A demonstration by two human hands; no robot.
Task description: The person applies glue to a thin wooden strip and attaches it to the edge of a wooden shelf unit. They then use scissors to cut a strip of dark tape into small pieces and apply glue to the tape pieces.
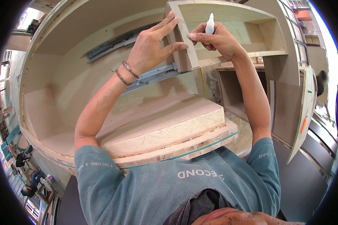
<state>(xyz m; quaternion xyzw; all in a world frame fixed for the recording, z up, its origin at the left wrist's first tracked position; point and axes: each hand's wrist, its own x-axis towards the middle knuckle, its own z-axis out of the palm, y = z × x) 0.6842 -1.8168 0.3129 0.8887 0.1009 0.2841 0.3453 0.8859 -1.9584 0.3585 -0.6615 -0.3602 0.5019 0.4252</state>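
Observation:
My left hand (150, 47), with two beaded bracelets at its wrist, rests against a narrow upright wooden panel (182, 28). Its fingers are stretched out on the panel's face and the thumb stands apart. Across from it, my right hand (223, 40) grips a small white squeeze bottle (210, 27), nozzle pointing up. The right thumb tip is at the panel's edge. Beside the left hand, a grey metal drawer slide (109, 48) runs along the cabinet's inner wall. A second drawer slide (154, 76) meets the panel lower down.
A large wooden cabinet carcass (60, 75) surrounds the left side. A thick wooden ledge (165, 129) crosses in front of my chest. Right of the panel is an open wooden compartment (229, 28). Further right stands a door panel (304, 112). People (32, 183) are at the far left.

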